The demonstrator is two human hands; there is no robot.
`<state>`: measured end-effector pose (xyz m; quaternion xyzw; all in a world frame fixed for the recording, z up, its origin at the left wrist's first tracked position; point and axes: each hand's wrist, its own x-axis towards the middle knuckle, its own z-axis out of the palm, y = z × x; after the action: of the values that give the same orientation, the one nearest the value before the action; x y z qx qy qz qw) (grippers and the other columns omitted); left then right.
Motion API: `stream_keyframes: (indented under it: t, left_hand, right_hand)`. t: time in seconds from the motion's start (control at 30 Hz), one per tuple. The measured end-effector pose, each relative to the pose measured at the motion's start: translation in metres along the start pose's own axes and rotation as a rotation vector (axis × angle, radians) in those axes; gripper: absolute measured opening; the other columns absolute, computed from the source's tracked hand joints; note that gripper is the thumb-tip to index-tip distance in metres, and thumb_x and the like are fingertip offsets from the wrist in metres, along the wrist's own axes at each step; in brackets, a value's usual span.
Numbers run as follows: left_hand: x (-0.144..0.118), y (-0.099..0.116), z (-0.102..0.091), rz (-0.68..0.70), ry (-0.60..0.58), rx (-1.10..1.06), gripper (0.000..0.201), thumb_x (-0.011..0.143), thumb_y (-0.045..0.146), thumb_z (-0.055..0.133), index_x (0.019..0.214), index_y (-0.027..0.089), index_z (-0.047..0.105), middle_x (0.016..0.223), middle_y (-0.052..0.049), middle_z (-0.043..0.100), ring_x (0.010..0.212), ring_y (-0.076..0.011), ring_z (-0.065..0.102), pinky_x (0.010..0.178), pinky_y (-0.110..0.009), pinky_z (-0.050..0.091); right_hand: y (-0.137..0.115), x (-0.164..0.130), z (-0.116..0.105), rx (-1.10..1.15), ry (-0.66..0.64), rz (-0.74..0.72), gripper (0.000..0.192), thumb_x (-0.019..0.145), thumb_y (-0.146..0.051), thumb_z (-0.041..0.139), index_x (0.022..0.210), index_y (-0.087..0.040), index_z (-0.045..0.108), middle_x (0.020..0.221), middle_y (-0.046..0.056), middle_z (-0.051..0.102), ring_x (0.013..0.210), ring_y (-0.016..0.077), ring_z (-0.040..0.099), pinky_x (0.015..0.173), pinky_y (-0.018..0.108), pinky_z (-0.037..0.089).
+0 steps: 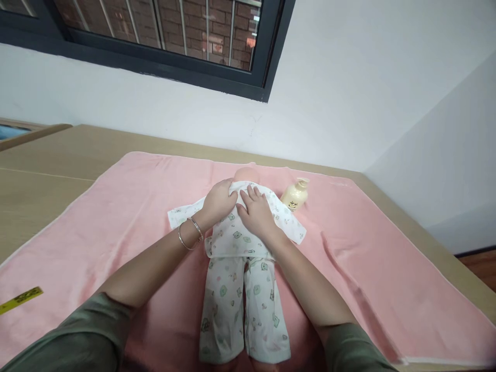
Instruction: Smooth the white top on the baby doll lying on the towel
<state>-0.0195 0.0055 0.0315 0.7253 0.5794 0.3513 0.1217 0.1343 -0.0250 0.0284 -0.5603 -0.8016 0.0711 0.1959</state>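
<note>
A baby doll (pixel 245 173) lies on its back on a pink towel (pixel 116 217), its head toward the wall. It wears a white printed shirt (pixel 232 237) and matching trousers (pixel 244 305). My left hand (pixel 219 200), with two bangles on the wrist, grips the shirt's collar at the doll's left shoulder. My right hand (pixel 256 212) lies flat on the doll's chest, fingers at the neckline, pressing the cloth. Most of the doll's head is hidden behind my hands.
A cream pump bottle (pixel 295 195) lies on the towel just right of the doll's head. A yellow strip (pixel 20 299) lies at the towel's left edge. The towel covers a wooden table (pixel 42 170) set against a white wall under a window.
</note>
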Motion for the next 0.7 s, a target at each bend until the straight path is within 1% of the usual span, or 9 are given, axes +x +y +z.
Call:
stream_keyframes:
  t: [0.1,0.23,0.3,0.37,0.43,0.47,0.53,0.6,0.7]
  left_hand:
    - [-0.002,0.001,0.0,0.015,0.0,-0.009,0.05,0.087,0.024,0.046,0.133,0.011,0.062,0.136,-0.013,0.068,0.131,-0.0298,0.06,0.115,-0.043,0.046]
    - [-0.003,0.004,0.0,0.007,0.0,-0.007,0.053,0.087,0.024,0.046,0.136,0.008,0.06,0.138,-0.014,0.067,0.131,-0.0301,0.06,0.115,-0.043,0.046]
    - [-0.003,0.004,0.0,0.001,0.002,-0.007,0.053,0.087,0.024,0.046,0.136,0.009,0.06,0.14,-0.015,0.065,0.132,-0.0298,0.059,0.116,-0.044,0.045]
    - [-0.003,0.004,0.0,0.005,0.016,-0.008,0.054,0.086,0.024,0.046,0.137,0.009,0.059,0.143,-0.014,0.063,0.136,-0.0287,0.057,0.119,-0.043,0.042]
    - [-0.002,0.005,-0.003,0.01,0.04,-0.025,0.053,0.085,0.023,0.048,0.136,0.01,0.06,0.146,-0.014,0.061,0.139,-0.0276,0.053,0.121,-0.043,0.039]
    - [-0.002,0.006,-0.005,0.008,0.049,-0.046,0.053,0.085,0.023,0.049,0.135,0.012,0.061,0.147,-0.013,0.06,0.14,-0.0273,0.052,0.122,-0.044,0.038]
    - [-0.004,0.011,-0.009,-0.011,0.061,-0.133,0.051,0.084,0.023,0.051,0.132,0.014,0.064,0.147,-0.011,0.06,0.142,-0.0269,0.051,0.122,-0.044,0.038]
    - [-0.008,0.018,-0.011,-0.037,0.049,-0.294,0.049,0.081,0.023,0.054,0.128,0.017,0.066,0.145,-0.01,0.062,0.14,-0.027,0.052,0.12,-0.044,0.041]
    - [-0.019,0.032,-0.009,-0.095,-0.038,-0.701,0.041,0.079,0.027,0.063,0.118,0.019,0.072,0.141,-0.009,0.065,0.136,-0.0289,0.056,0.116,-0.044,0.043]
  right_hand:
    - [-0.003,-0.002,-0.006,0.041,0.084,0.001,0.05,0.103,-0.033,0.041,0.148,-0.014,0.051,0.164,0.015,0.036,0.155,0.029,0.026,0.126,0.053,0.019]
    - [-0.003,-0.003,-0.015,0.064,0.175,0.001,0.052,0.103,-0.03,0.039,0.151,-0.013,0.047,0.164,0.014,0.036,0.155,0.026,0.027,0.127,0.048,0.018]
    - [0.0,-0.001,-0.013,0.043,0.122,0.023,0.054,0.103,-0.032,0.038,0.153,-0.013,0.044,0.165,0.015,0.034,0.155,0.029,0.025,0.126,0.052,0.018]
    - [0.006,0.002,-0.009,0.016,0.011,0.027,0.055,0.104,-0.037,0.039,0.154,-0.013,0.042,0.165,0.016,0.032,0.155,0.0334,0.023,0.125,0.057,0.019]
    - [0.012,0.005,-0.01,0.004,-0.068,0.017,0.056,0.104,-0.039,0.041,0.153,-0.012,0.044,0.165,0.018,0.032,0.155,0.0352,0.024,0.124,0.057,0.021]
    - [0.015,0.006,-0.013,0.011,-0.068,0.015,0.056,0.104,-0.039,0.042,0.153,-0.012,0.044,0.164,0.018,0.033,0.155,0.0345,0.024,0.124,0.055,0.023]
    - [0.02,0.006,-0.027,0.049,0.01,0.025,0.055,0.103,-0.035,0.043,0.152,-0.012,0.045,0.164,0.017,0.035,0.155,0.0316,0.026,0.124,0.05,0.026]
    - [0.025,0.003,-0.049,0.106,0.139,0.039,0.055,0.1,-0.031,0.044,0.152,-0.014,0.047,0.163,0.014,0.038,0.154,0.0286,0.029,0.124,0.047,0.027]
    - [0.036,-0.005,-0.086,0.155,0.311,0.09,0.054,0.098,-0.031,0.045,0.15,-0.016,0.05,0.16,0.011,0.044,0.152,0.0264,0.034,0.124,0.046,0.029]
